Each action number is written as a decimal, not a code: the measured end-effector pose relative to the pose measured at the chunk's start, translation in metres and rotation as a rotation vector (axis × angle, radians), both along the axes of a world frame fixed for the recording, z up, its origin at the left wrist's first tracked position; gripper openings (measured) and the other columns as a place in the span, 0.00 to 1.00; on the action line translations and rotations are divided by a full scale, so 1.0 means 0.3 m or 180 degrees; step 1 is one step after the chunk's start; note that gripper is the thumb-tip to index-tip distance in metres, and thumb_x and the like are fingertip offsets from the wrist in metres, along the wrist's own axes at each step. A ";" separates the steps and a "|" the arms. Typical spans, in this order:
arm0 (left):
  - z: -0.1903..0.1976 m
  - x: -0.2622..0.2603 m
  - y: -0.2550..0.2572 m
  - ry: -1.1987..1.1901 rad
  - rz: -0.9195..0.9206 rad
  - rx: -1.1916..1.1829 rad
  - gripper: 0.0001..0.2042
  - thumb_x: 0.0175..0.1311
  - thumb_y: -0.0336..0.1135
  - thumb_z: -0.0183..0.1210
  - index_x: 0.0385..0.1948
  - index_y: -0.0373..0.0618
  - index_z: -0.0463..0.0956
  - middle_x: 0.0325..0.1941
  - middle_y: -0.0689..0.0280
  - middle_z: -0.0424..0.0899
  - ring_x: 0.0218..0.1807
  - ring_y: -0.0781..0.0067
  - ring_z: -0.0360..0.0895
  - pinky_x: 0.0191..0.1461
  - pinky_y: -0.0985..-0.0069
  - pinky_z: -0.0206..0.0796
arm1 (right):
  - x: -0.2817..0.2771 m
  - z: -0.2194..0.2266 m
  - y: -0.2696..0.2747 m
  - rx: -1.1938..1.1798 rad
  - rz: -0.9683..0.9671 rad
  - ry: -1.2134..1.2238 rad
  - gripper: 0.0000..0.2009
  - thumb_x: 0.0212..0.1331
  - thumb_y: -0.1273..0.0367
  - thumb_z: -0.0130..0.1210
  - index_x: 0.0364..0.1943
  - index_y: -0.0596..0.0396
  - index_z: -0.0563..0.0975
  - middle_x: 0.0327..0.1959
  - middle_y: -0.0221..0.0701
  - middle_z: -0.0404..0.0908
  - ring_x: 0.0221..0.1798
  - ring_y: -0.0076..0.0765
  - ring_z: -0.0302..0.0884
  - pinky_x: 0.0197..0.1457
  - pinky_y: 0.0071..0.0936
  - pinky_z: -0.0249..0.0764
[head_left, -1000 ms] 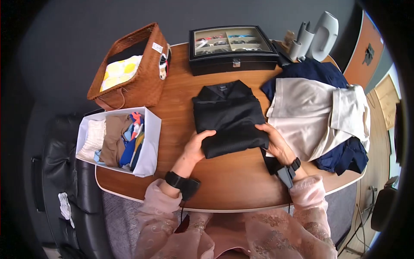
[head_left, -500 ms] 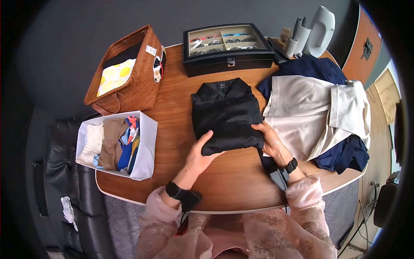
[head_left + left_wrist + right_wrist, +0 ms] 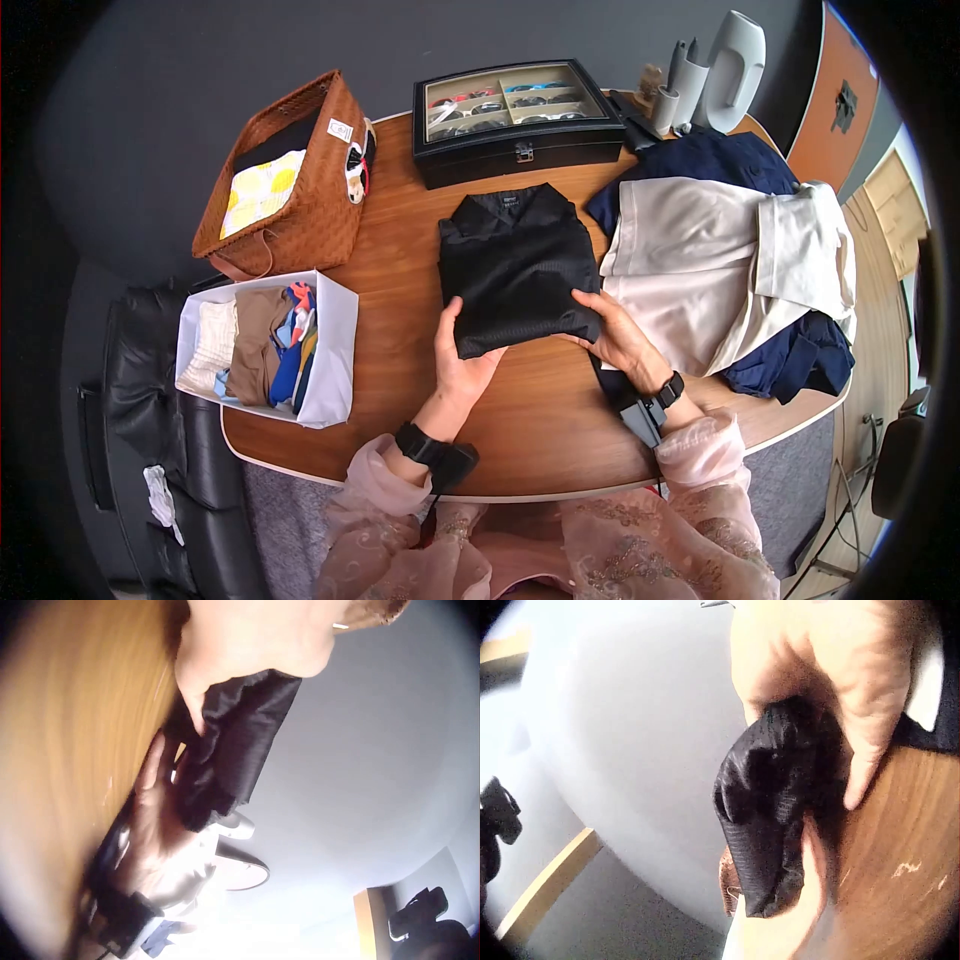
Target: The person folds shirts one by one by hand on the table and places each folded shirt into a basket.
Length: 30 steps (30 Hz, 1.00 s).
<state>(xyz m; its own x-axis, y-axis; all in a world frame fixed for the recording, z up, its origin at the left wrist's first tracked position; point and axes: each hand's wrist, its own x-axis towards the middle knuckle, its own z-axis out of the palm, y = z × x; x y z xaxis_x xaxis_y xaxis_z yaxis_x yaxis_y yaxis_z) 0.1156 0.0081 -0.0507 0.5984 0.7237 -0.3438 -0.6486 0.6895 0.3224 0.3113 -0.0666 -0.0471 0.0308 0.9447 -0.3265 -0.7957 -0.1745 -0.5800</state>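
Note:
A folded black collared shirt point(image 3: 520, 265) is held between both hands in the head view, its collar toward the far side. My left hand point(image 3: 465, 368) grips the near left corner, thumb along the side edge and fingers beneath. At the near right corner, my right hand point(image 3: 625, 338) pinches the fabric with the thumb on top and the fingers underneath. In the left wrist view the black fabric point(image 3: 244, 742) shows as a thick folded layer between the hands. The right wrist view shows the shirt's rounded fold point(image 3: 761, 806) in the right hand's grip.
Left are a woven basket point(image 3: 335, 215) and a white box point(image 3: 335, 345) of folded clothes. A black glass-lidded case point(image 3: 470, 170) with eyewear stands behind the shirt. Cream cloth point(image 3: 690, 270) lies over navy clothing point(image 3: 715, 160) at right, below a white holder point(image 3: 735, 75).
The left thumb has moved from lying across the shirt to its left edge, and fingers now show below the near edge. The shirt is closer to the case; the head view has shifted slightly.

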 end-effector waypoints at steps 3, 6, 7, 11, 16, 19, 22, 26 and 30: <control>0.022 0.012 -0.045 -0.0255 0.0237 0.0174 0.24 0.62 0.51 0.51 0.56 0.46 0.66 0.59 0.63 0.69 0.59 0.63 0.67 0.64 0.60 0.57 | 0.018 -0.040 0.005 0.0169 -0.0016 0.0007 0.17 0.60 0.71 0.49 0.53 0.63 0.65 0.52 0.40 0.73 0.50 0.38 0.76 0.52 0.33 0.76; 0.022 0.014 -0.097 -0.0231 0.0273 0.0706 0.22 0.65 0.47 0.48 0.58 0.46 0.63 0.61 0.62 0.66 0.58 0.63 0.67 0.64 0.59 0.57 | 0.023 -0.067 0.009 0.0199 -0.0061 -0.0003 0.18 0.60 0.72 0.49 0.54 0.63 0.64 0.53 0.41 0.72 0.50 0.39 0.75 0.52 0.32 0.76; -0.004 0.025 -0.114 0.0462 0.0231 0.0992 0.22 0.66 0.44 0.48 0.58 0.45 0.62 0.61 0.62 0.65 0.58 0.62 0.68 0.64 0.60 0.57 | 0.022 -0.065 0.011 0.0204 -0.0045 -0.0003 0.18 0.60 0.72 0.49 0.54 0.63 0.64 0.53 0.41 0.72 0.50 0.39 0.75 0.52 0.32 0.76; -0.101 0.058 -0.101 0.0879 -0.0216 0.0818 0.19 0.65 0.35 0.51 0.56 0.42 0.63 0.59 0.60 0.67 0.57 0.61 0.68 0.62 0.59 0.61 | -0.008 -0.038 0.000 0.0300 0.0223 -0.0372 0.23 0.60 0.72 0.51 0.58 0.62 0.59 0.55 0.39 0.69 0.54 0.34 0.72 0.56 0.29 0.73; -0.069 0.087 -0.054 0.0898 0.0006 0.0549 0.17 0.59 0.28 0.55 0.51 0.42 0.66 0.51 0.64 0.73 0.54 0.64 0.71 0.58 0.56 0.64 | 0.002 -0.037 -0.014 0.0496 0.0451 -0.0848 0.27 0.61 0.68 0.52 0.62 0.58 0.55 0.60 0.36 0.64 0.60 0.31 0.65 0.59 0.31 0.69; 0.011 0.064 -0.035 0.1401 0.0295 0.0546 0.16 0.57 0.26 0.55 0.49 0.43 0.68 0.50 0.65 0.73 0.53 0.65 0.72 0.56 0.57 0.66 | 0.015 -0.062 -0.006 0.0780 0.0403 -0.0673 0.29 0.62 0.61 0.51 0.63 0.57 0.54 0.60 0.36 0.63 0.60 0.30 0.65 0.58 0.34 0.70; 0.124 0.008 0.038 0.0931 0.0385 0.0782 0.15 0.58 0.24 0.52 0.47 0.44 0.69 0.50 0.65 0.73 0.52 0.64 0.72 0.51 0.58 0.70 | 0.026 -0.063 -0.007 0.0936 0.0545 -0.0612 0.31 0.62 0.54 0.48 0.64 0.56 0.55 0.58 0.40 0.66 0.57 0.34 0.69 0.56 0.35 0.70; 0.378 -0.064 0.171 0.0698 0.0958 0.1429 0.05 0.58 0.27 0.54 0.35 0.43 0.73 0.38 0.66 0.77 0.40 0.70 0.77 0.38 0.67 0.74 | 0.021 -0.047 -0.007 0.0981 0.0706 -0.0672 0.29 0.63 0.54 0.46 0.62 0.57 0.58 0.53 0.43 0.71 0.52 0.39 0.73 0.55 0.32 0.72; 0.648 -0.160 0.345 0.0297 0.1484 0.2136 0.07 0.56 0.25 0.54 0.37 0.38 0.71 0.41 0.60 0.78 0.41 0.63 0.76 0.41 0.66 0.74 | 0.020 -0.045 -0.010 0.0933 0.0718 -0.0728 0.27 0.64 0.56 0.46 0.60 0.59 0.61 0.48 0.43 0.75 0.48 0.37 0.76 0.52 0.29 0.74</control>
